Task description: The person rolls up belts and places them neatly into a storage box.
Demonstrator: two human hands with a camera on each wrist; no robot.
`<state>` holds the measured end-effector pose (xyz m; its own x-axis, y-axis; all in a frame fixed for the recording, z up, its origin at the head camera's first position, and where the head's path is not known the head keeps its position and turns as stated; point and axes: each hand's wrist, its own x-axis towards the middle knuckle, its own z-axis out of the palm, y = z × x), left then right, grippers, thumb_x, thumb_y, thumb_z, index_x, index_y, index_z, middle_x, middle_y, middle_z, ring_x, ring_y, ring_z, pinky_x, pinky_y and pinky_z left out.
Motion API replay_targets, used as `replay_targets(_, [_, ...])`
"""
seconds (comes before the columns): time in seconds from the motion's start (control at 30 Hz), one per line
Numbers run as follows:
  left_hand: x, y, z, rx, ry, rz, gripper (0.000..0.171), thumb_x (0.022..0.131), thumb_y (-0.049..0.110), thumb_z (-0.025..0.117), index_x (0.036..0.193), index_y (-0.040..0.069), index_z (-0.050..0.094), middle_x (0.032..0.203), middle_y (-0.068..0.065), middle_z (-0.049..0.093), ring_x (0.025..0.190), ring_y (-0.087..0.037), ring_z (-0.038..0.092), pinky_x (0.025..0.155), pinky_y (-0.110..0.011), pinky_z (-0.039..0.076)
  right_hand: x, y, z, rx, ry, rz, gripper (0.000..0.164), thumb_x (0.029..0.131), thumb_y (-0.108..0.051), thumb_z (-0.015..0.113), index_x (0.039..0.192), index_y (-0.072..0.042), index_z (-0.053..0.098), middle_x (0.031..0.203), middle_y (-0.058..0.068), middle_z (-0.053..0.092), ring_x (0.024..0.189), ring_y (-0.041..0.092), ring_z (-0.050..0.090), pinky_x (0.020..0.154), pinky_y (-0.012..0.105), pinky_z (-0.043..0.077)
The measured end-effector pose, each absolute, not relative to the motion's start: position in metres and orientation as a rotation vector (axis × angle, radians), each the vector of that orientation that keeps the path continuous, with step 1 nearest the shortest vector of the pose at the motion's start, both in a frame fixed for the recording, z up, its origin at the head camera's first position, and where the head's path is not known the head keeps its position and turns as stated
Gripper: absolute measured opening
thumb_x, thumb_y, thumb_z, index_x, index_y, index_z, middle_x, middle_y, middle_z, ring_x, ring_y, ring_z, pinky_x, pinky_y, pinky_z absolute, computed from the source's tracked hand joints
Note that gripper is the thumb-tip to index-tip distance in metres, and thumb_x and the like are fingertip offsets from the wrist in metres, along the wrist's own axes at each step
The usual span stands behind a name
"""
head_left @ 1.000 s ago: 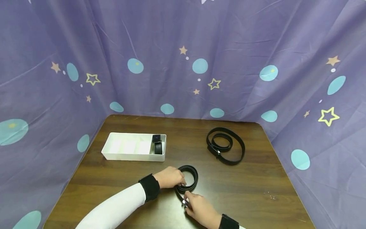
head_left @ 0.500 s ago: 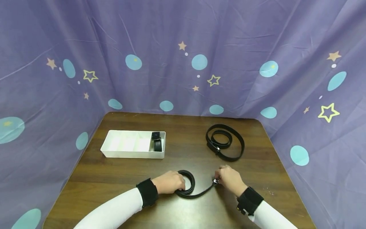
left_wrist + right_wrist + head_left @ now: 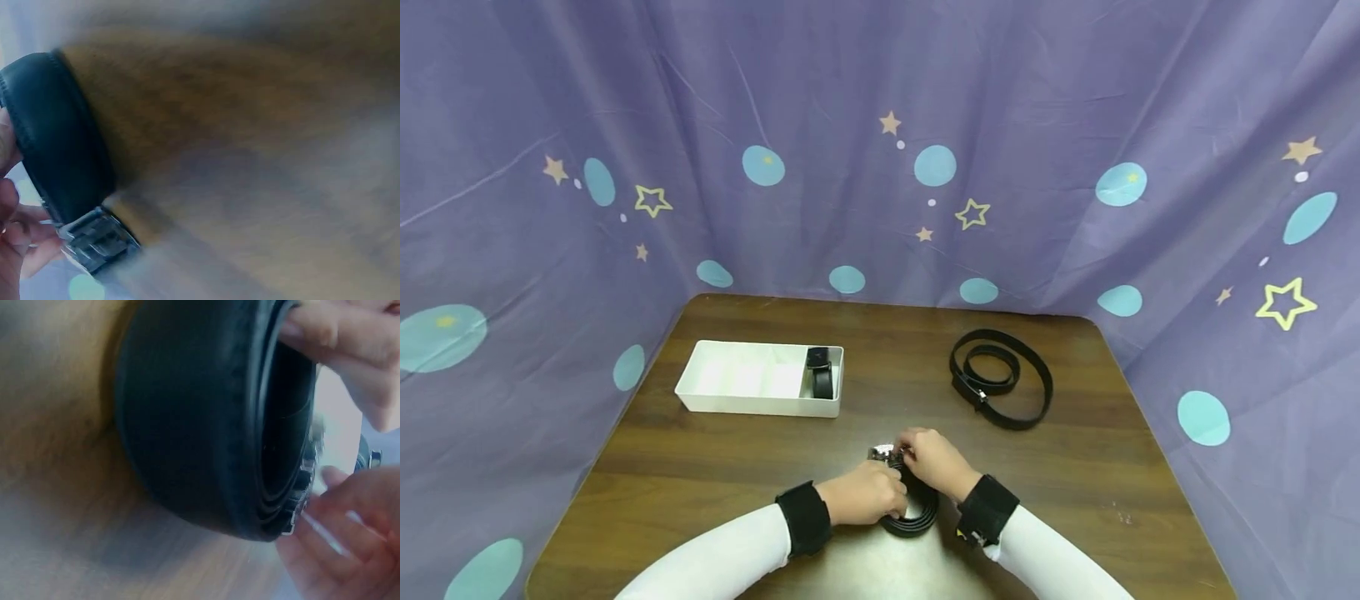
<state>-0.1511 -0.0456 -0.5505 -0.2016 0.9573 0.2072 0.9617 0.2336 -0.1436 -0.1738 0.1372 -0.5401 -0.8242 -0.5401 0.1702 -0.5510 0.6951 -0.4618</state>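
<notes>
A black belt [image 3: 913, 525] lies rolled into a coil on the table, below and between the hands. My left hand [image 3: 863, 493] holds the coil's left side, fingertips inside the loop. My right hand [image 3: 938, 463] grips the far side of the coil, close to the metal buckle [image 3: 882, 452]. In the left wrist view the wide strap [image 3: 62, 131] stands on edge, ending in the silvery buckle [image 3: 103, 240]. The right wrist view shows the coil's layers [image 3: 187, 419] close together, with fingers inside and a hand at the buckle side.
A white divided box [image 3: 752, 379] stands at the back left, with a coiled black strap-like item [image 3: 822, 379] in its right compartment. Another black belt [image 3: 1043, 392], loosely coiled, lies at the back right. A purple curtain [image 3: 865, 83] hangs behind the wooden table [image 3: 737, 454].
My right hand first swung the buckle end out to the right, then back leftward to the far side of the coil. The belt's loose end now lies around the coil. My left hand stayed on it.
</notes>
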Motion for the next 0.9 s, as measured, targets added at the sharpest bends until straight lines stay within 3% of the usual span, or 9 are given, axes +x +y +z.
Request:
replay_targets(0.17, [-0.156,-0.051,-0.556,-1.609,-2.381,-0.256,0.023,0.072,0.046,0.077,0.073,0.029,0.062,0.076,0.017,0.054,0.075,0.000,0.052,0.069,-0.017,0.039,-0.172,0.142,-0.539,0.949,-2.915,0.959,0.019,0.086,0.003,0.061,0.101,-0.009,0.060,0.097,0.005,0.071,0.093,0.019,0.068,0.077,0.033,0.055])
replay_targets(0.27, [-0.155,-0.052,-0.559,-1.411,-2.546,-0.334,0.043,0.063,0.058,0.078,0.078,0.025,0.055,0.082,0.013,0.047,0.076,-0.004,0.046,0.068,-0.020,0.036,-0.172,0.146,-0.542,0.973,-2.930,0.973,0.022,0.088,0.002,0.060,0.106,-0.010,0.057,0.103,0.005,0.070,0.099,0.021,0.068,0.082,0.036,0.054])
replay_targets(0.37, [-0.154,-0.052,-0.559,-1.220,-2.742,-0.408,0.063,0.056,0.063,0.080,0.093,0.020,0.055,0.093,0.008,0.046,0.084,-0.008,0.047,0.072,-0.024,0.041,-0.172,0.149,-0.545,0.981,-2.919,1.011,0.023,0.088,0.000,0.062,0.108,-0.009,0.055,0.105,0.007,0.068,0.099,0.023,0.067,0.083,0.038,0.054])
replay_targets(0.53, [-0.154,-0.048,-0.558,-1.069,-2.974,-0.491,0.091,0.058,0.062,0.082,0.126,0.009,0.053,0.114,0.000,0.058,0.108,-0.016,0.056,0.093,-0.032,0.047,-0.167,0.152,-0.549,1.022,-2.837,0.977,0.026,0.086,-0.002,0.068,0.107,-0.008,0.053,0.104,0.005,0.060,0.096,0.020,0.064,0.082,0.034,0.053])
replay_targets(0.63, [-0.154,-0.046,-0.555,-1.060,-3.025,-0.503,0.092,0.059,0.059,0.083,0.128,0.007,0.053,0.117,-0.002,0.061,0.110,-0.017,0.057,0.095,-0.033,0.047,-0.162,0.153,-0.550,1.110,-2.736,0.815,0.024,0.084,-0.005,0.071,0.103,-0.010,0.057,0.101,0.001,0.057,0.093,0.016,0.060,0.081,0.031,0.052])
replay_targets(0.9, [-0.153,-0.046,-0.551,-1.081,-3.040,-0.545,0.080,0.059,0.056,0.084,0.118,0.010,0.057,0.105,0.003,0.058,0.098,-0.013,0.056,0.086,-0.029,0.049,-0.154,0.147,-0.556,1.447,-2.493,0.528,0.015,0.081,-0.015,0.076,0.093,-0.020,0.068,0.099,-0.009,0.061,0.094,0.006,0.057,0.086,0.026,0.049])
